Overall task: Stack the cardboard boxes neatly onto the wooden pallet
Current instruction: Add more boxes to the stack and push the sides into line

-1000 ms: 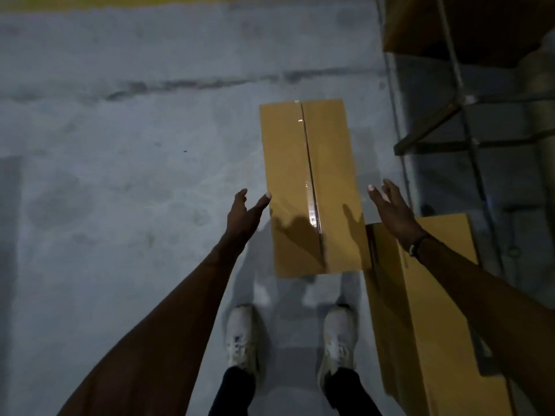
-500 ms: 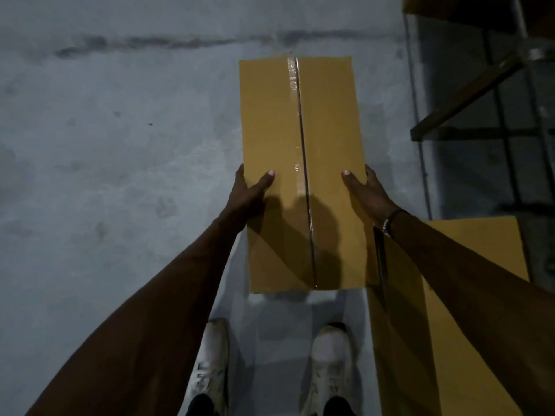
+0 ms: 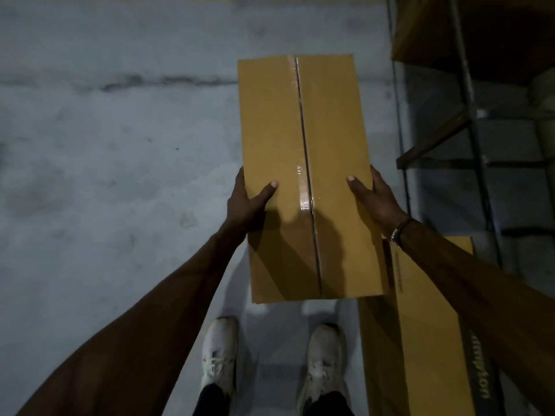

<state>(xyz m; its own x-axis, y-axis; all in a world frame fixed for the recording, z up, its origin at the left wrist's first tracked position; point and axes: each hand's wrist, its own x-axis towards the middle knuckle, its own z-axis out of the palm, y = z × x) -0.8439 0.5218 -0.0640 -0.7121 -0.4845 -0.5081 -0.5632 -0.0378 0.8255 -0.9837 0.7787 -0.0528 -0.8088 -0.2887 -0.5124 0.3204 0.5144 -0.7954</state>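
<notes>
A long brown cardboard box (image 3: 327,121), taped along its middle seam, is in front of me above the grey concrete floor. My left hand (image 3: 246,202) grips its left side with the thumb on top. My right hand (image 3: 374,199) grips the right side the same way. A second cardboard box (image 3: 420,340) with dark printed lettering lies on the floor at the lower right, partly under my right forearm. No wooden pallet shows in this view.
A metal rack (image 3: 468,115) with diagonal braces stands at the right, with a brown board or box (image 3: 426,28) on its upper shelf. My two white shoes (image 3: 219,355) stand on the floor below the held box. Open concrete floor (image 3: 105,175) spreads to the left.
Both hands, apart and open a second ago, closed on the box's sides. The box now looks larger and closer, and its near end sits over the second box's corner.
</notes>
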